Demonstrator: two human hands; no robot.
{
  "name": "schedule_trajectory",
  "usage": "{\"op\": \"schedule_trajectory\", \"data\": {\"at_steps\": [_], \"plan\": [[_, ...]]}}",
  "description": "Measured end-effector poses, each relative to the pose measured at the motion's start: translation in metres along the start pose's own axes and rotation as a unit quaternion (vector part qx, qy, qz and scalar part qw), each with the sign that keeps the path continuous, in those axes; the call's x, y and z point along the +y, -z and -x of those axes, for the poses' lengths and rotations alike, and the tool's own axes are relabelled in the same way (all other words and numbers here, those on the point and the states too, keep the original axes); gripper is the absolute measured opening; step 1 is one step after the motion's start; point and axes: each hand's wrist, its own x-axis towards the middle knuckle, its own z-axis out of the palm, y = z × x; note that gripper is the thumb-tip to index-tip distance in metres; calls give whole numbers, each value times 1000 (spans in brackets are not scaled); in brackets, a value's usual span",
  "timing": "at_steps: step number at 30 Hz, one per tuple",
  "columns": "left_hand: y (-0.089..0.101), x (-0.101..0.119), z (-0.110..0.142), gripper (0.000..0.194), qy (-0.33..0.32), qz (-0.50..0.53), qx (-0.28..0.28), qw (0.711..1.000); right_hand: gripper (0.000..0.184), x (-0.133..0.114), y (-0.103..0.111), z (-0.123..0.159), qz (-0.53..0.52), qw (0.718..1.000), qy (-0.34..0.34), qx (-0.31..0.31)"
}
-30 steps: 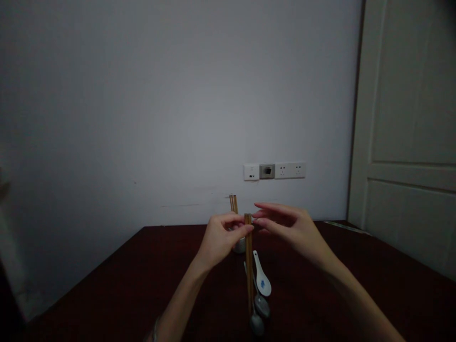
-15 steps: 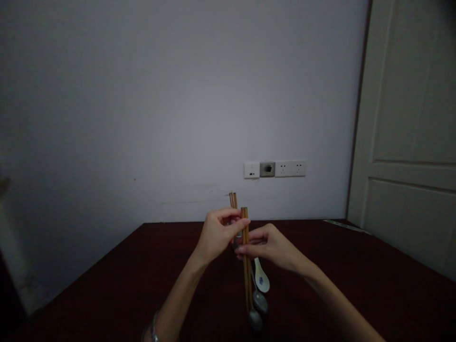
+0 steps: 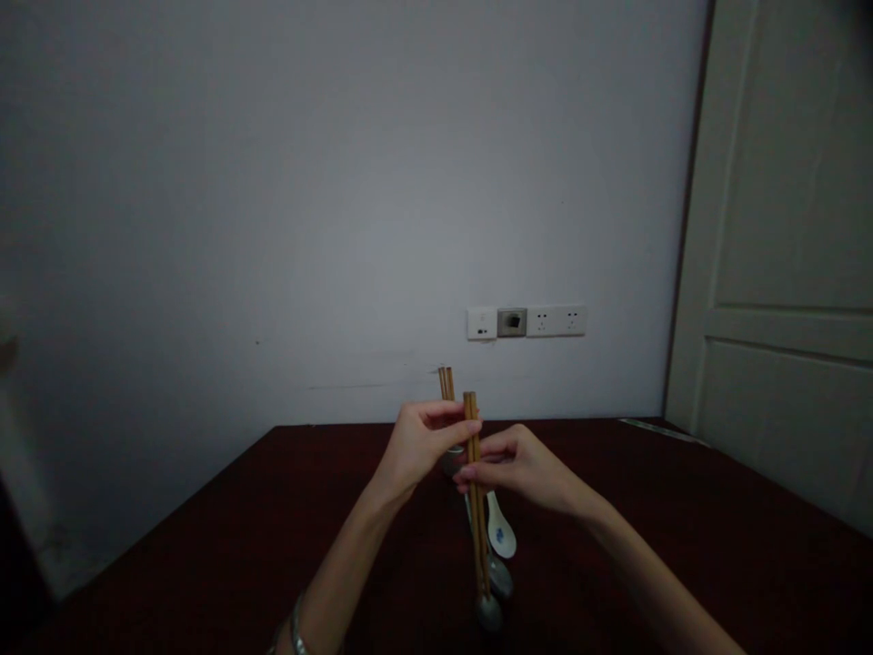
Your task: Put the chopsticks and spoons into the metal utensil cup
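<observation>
Before me a pair of wooden chopsticks [image 3: 476, 518] stands nearly upright, side by side. My left hand [image 3: 424, 444] pinches them near the top, thumb in front. Lower down, my right hand [image 3: 516, 468] grips the same pair from the right. Their lower ends reach down to a metal spoon [image 3: 489, 613], whose bowl lies nearest me; I cannot tell if they touch it. A second metal spoon [image 3: 500, 579] and a white soup spoon [image 3: 502, 533] with a blue mark lie just behind. More chopsticks [image 3: 446, 382] rise behind my left hand from a holder [image 3: 451, 462], mostly hidden.
The dark red table [image 3: 273, 528] runs back to a grey wall [image 3: 355, 227] with a row of sockets [image 3: 542, 322]. A thin pale strip [image 3: 663, 432] lies at the table's far right edge, by a panelled door [image 3: 784, 273].
The held chopsticks have shifted slightly right and sit closer together at the top. Both hands keep their grip, moving very little.
</observation>
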Motion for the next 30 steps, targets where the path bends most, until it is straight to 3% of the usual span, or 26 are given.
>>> {"op": "schedule_trajectory", "data": {"at_steps": [6, 17, 21, 23, 27, 30], "plan": [[-6, -4, -3, 21, 5, 25, 30, 999, 30, 2, 3, 0, -8, 1000, -15, 2], [-4, -6, -3, 23, 13, 11, 26, 1000, 30, 6, 3, -3, 3, 1000, -4, -7], [-3, -5, -1, 21, 2, 11, 28, 1000, 34, 1, 13, 0, -5, 1000, 12, -17], [-4, -5, -1, 21, -3, 11, 20, 1000, 37, -4, 22, 4, 1, 999, 27, 33], [-6, -4, -1, 23, -6, 6, 3, 1000, 35, -19, 31, 12, 43, 975, 88, 201], [-8, -3, 1, 24, -12, 0, -12, 1000, 32, -27, 24, 16, 72, 962, 134, 228]]}}
